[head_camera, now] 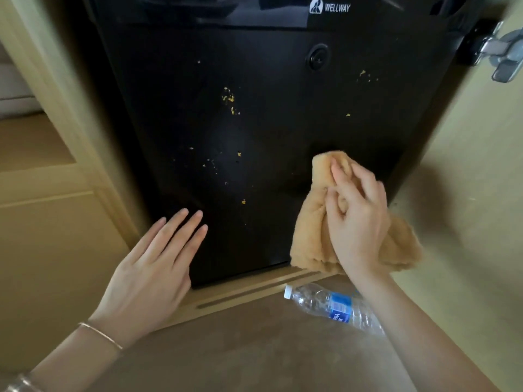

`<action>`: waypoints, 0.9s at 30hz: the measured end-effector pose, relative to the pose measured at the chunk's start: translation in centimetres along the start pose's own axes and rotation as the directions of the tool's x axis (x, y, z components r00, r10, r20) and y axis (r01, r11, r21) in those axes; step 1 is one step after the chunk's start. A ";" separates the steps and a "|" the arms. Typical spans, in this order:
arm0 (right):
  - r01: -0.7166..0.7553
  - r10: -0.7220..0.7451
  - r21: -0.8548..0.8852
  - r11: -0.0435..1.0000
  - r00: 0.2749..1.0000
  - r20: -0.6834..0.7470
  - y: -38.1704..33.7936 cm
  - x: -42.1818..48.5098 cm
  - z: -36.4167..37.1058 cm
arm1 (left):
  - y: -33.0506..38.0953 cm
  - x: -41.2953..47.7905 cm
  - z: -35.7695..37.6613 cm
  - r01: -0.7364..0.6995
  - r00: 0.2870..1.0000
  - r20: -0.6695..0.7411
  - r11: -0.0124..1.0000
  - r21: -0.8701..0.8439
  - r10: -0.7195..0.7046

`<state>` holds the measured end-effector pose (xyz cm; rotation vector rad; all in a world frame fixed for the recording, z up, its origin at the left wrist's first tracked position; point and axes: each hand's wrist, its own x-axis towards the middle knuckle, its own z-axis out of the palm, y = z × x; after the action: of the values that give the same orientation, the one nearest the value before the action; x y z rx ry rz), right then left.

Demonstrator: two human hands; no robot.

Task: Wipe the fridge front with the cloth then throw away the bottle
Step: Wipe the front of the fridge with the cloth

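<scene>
The black fridge front fills the middle of the view, dotted with small yellow crumbs. My right hand grips a bunched tan cloth and presses it against the lower right part of the door. My left hand lies flat with straight fingers against the door's lower left corner. A clear plastic bottle with a white cap and blue label lies on its side on the floor just in front of the fridge, partly under my right forearm.
The fridge sits inside a pale wooden cabinet; its side panel is at the left and the opened cabinet door with a metal hinge at the right. A wooden sill runs along the base. Brown floor lies below.
</scene>
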<state>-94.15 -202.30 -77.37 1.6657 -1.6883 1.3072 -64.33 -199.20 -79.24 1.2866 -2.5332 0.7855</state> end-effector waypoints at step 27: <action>0.034 -0.034 0.076 0.997 0.999 -0.001 -4.5 -5.0 2.6 | -1.3 0.1 2.8 -0.054 0.992 -0.112 0.996 0.067 0.061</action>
<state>-88.20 -201.07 -81.29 1.7300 -1.6226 1.3709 -63.13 -201.42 -81.10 1.1559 -2.4833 0.9310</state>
